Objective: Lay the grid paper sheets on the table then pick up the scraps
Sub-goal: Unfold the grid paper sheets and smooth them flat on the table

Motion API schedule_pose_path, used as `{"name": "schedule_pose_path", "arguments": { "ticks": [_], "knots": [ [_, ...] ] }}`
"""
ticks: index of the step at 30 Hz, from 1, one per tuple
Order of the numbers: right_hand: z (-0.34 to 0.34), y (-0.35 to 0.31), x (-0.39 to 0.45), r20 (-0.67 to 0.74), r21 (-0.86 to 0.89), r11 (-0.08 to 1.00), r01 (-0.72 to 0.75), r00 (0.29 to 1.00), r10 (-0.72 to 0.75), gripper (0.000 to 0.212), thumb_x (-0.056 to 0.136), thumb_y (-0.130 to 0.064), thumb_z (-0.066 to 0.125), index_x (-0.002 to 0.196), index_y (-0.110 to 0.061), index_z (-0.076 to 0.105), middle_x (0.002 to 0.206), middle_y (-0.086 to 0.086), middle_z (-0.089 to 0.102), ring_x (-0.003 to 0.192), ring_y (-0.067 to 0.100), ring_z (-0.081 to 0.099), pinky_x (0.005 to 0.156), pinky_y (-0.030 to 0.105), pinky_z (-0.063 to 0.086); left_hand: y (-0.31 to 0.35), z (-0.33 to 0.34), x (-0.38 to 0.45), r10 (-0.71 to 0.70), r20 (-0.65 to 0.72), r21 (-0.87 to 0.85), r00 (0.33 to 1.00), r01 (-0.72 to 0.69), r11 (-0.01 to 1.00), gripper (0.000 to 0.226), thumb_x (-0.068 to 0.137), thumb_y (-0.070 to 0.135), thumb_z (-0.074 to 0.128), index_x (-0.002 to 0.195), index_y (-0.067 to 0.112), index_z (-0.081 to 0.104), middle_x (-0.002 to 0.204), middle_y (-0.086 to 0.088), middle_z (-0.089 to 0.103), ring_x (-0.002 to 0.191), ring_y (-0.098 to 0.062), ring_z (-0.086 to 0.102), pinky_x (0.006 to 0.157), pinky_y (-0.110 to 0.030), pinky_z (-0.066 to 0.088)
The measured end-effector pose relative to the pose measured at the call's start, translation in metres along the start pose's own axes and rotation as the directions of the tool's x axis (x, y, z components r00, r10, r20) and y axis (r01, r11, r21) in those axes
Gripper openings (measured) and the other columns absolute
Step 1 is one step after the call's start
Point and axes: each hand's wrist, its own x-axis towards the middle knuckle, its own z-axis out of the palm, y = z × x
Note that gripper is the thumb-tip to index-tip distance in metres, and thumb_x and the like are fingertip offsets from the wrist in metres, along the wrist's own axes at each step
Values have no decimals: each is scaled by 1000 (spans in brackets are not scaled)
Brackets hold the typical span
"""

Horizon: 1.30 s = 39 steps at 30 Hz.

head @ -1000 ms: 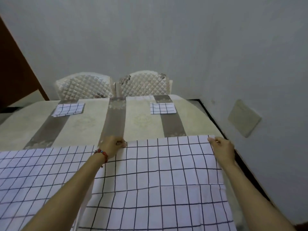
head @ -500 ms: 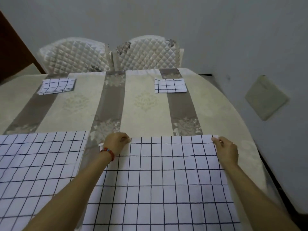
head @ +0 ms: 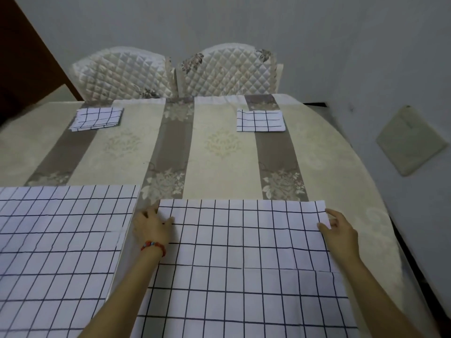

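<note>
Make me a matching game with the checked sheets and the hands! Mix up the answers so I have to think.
Things:
1. large grid sheet on the left
2. folded grid piece at far right
3. left hand
4. right hand

Places:
A. at the right corner of the near right sheet
B. wears a red bead bracelet
C. lies flat, untouched
D. lies on a brown stripe before the right chair

Pairs: 1-C, 2-D, 3-B, 4-A
</note>
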Motion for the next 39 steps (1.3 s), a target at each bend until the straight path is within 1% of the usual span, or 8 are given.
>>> {"name": "schedule_pose_path", "arguments": {
  "ticks": [3,6,9,14,21,29,34,39],
  "knots": [
    [7,3,-2,-21,-7,1000,12,1000,-12,42,86,-5,58,127,-11,51,127,23,55,116,32,52,85,28,38,7,-2,4,-82,59,64,995,78,995,46,79,27,68,108,-5,54,119,-29,48,113,-40,46,91,-47,43],
    [10,7,-2,-44,-26,1000,16,999,-17,40,87,-6,58,126,-12,52,127,19,57,113,33,54,89,34,43,15,-2,6,-88,94,-69,992,95,993,30,81,12,64,59,3,46,68,-14,51,69,-27,52,64,-32,44],
    [12,7,-2,-63,-21,1000,16,998,-17,38,87,-4,57,125,-10,53,122,18,59,107,35,55,88,36,43,9,-1,12,-69,110,-168,992,87,982,37,78,6,63,49,7,41,48,-6,39,45,-19,38,47,-23,30],
    [13,5,9,-93,-18,999,42,995,-43,33,87,-3,57,119,-7,57,121,16,61,92,27,52,83,29,40,8,-3,19,-66,118,-344,991,103,933,46,77,11,67,49,13,31,50,-4,32,48,-18,30,48,-25,23],
    [22,2,33,-114,-55,995,87,989,-93,26,86,-5,60,112,-4,62,114,19,64,87,22,51,83,31,41,10,-5,44,-15,75,-280,997,36,959,51,79,22,68,50,14,27,50,-4,28,48,-18,27,48,-26,19],
    [32,2,38,-141,-154,979,135,977,-157,24,86,-9,60,109,-4,63,111,19,62,96,33,57,82,36,45,3,-3,58,-2,28,-200,1000,7,980,34,78,31,69,58,10,51,62,-9,54,68,-28,54,66,-31,41],
    [35,10,31,-160,-221,965,144,970,-182,20,88,-9,57,107,-4,64,107,20,59,93,35,57,76,37,45,-2,0,54,29,-19,-141,999,-32,989,31,82,32,65,78,2,61,77,-16,62,79,-31,57,72,-34,45],
    [35,15,31,-165,-211,969,129,972,-166,18,89,-3,53,102,-1,65,105,22,59,94,36,58,75,33,43,-5,1,53,42,-26,-133,999,-45,990,31,83,31,64,79,1,61,78,-18,64,79,-34,60,69,-33,43]
  ]
}}
